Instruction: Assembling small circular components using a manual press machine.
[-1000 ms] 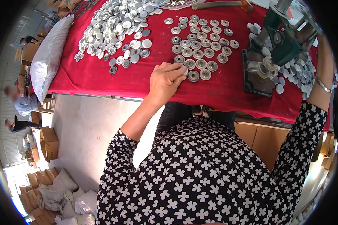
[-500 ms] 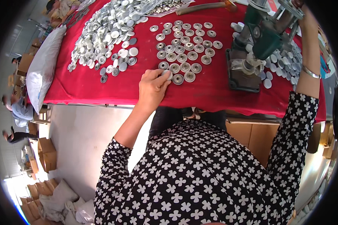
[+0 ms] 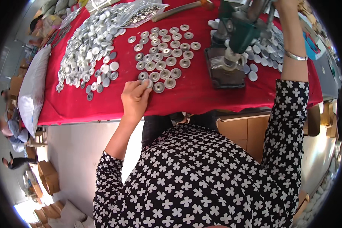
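Observation:
My left hand [image 3: 135, 98] rests on the red cloth [image 3: 195, 97] at the table's near edge. Its fingertips pinch a round metal disc [image 3: 148, 82] at the near left end of neat rows of ringed discs [image 3: 164, 57]. My right arm, with a silver bracelet [image 3: 295, 57] on the wrist, reaches up past a green and grey hand press [image 3: 231, 45]. My right hand [image 3: 284, 3] is cut off by the top edge at the press's upper part, so its grip is hidden.
A big loose heap of flat silver discs [image 3: 87, 49] covers the table's left part, and more discs [image 3: 268, 47] lie right of the press. A clear bag of parts [image 3: 144, 9] and a wooden handle [image 3: 176, 10] lie at the back. A white sack [image 3: 32, 87], cardboard boxes [image 3: 47, 176] and other people [image 3: 11, 129] are on the left.
My view has swung, so the table now sits more to the right. My left hand stays at the near row of discs. My right arm has stretched higher along the press.

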Demonstrator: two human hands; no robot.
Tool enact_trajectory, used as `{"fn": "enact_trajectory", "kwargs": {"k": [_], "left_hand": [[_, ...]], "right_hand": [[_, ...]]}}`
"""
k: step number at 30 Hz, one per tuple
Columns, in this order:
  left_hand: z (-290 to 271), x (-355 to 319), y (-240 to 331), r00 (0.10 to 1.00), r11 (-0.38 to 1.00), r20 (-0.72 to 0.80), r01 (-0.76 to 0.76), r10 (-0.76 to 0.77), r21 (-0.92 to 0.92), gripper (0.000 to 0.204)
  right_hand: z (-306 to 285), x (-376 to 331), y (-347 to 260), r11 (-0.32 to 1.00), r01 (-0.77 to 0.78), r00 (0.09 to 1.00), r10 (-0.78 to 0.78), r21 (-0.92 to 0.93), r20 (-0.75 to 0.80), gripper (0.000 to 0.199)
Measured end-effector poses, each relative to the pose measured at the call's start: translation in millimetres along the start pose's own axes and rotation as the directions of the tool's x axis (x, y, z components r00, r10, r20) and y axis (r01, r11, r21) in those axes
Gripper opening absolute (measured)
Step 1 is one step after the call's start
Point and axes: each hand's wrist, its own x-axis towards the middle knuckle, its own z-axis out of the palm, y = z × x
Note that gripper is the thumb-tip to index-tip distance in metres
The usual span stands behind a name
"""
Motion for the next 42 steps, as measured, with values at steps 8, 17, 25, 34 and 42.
{"fn": "enact_trajectory", "kwargs": {"k": [8, 17, 25, 34, 42], "left_hand": [[65, 73, 107, 0.989, 0.899, 0.074, -0.088, 0.131, -0.429, 0.038], [140, 93, 131, 0.992, 0.868, 0.058, -0.070, 0.113, -0.492, 0.062], [158, 93, 134, 0.995, 0.833, 0.039, -0.053, 0.089, -0.551, 0.067], [156, 96, 121, 0.997, 0.851, 0.076, 0.014, 0.030, -0.526, 0.073], [133, 99, 128, 0.984, 0.864, 0.178, 0.107, -0.021, -0.492, 0.082]], "right_hand": [[-11, 20, 21, 0.997, -0.044, 0.999, 0.043, 0.060, 0.019, 0.027], [-12, 20, 21, 0.996, -0.040, 0.999, 0.037, 0.074, 0.040, 0.027], [-101, 20, 21, 0.440, -0.322, 0.947, 0.132, 0.838, 0.294, 0.027], [-129, -158, -38, 0.913, 0.272, 0.936, -0.324, 0.305, 0.136, 0.036], [-144, -241, -17, 0.953, 0.303, 0.951, -0.304, 0.023, 0.055, 0.032]]}}
